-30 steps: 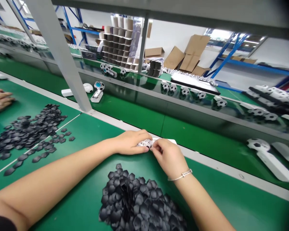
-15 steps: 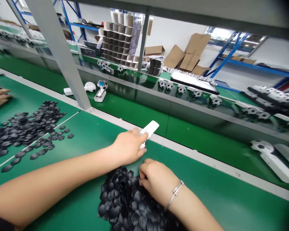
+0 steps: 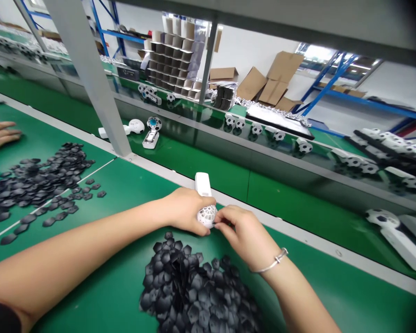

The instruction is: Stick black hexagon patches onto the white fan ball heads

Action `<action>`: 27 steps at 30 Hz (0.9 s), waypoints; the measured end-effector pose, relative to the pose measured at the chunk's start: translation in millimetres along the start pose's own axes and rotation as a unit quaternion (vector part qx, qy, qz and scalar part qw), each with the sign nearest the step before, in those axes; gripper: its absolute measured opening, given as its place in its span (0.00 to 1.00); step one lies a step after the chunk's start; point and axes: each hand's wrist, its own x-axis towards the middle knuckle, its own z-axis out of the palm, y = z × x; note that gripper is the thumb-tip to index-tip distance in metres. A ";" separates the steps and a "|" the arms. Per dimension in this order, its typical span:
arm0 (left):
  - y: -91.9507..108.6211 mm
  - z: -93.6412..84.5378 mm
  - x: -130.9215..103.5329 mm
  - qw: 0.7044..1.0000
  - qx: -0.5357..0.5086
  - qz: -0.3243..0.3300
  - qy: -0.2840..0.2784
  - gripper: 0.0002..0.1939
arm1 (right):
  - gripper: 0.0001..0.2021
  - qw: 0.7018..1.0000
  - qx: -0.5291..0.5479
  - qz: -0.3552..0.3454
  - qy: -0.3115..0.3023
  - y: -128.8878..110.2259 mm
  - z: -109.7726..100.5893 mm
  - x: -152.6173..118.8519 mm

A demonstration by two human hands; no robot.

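Green matting covers the bench [image 3: 131, 185] from my seat, with a grey post [image 3: 90, 88] at eleven o'clock and shelving with cardboard boxes [image 3: 273, 78] behind the conveyor at twelve. At nine o'clock a co-worker's hand [image 3: 0, 134] lies flat beside a scatter of black pieces [image 3: 31, 185]. My left hand [image 3: 185, 210] is wrapped around the white fan [image 3: 205, 208], its handle pointing toward twelve, its mesh head at centre. My right hand [image 3: 244, 231] pinches something small against that head; I cannot make out what. A second pile of black pieces [image 3: 197, 291] sits at six o'clock. I judge the risk to be a piece seated crooked, or slipping into the pile, if the fan rolls in my grip.
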 end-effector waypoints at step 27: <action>17.8 3.0 -5.5 0.986 0.034 -0.156 0.039 0.29 | 0.13 0.911 -0.260 0.103 -0.302 -52.6 15.1 -10.1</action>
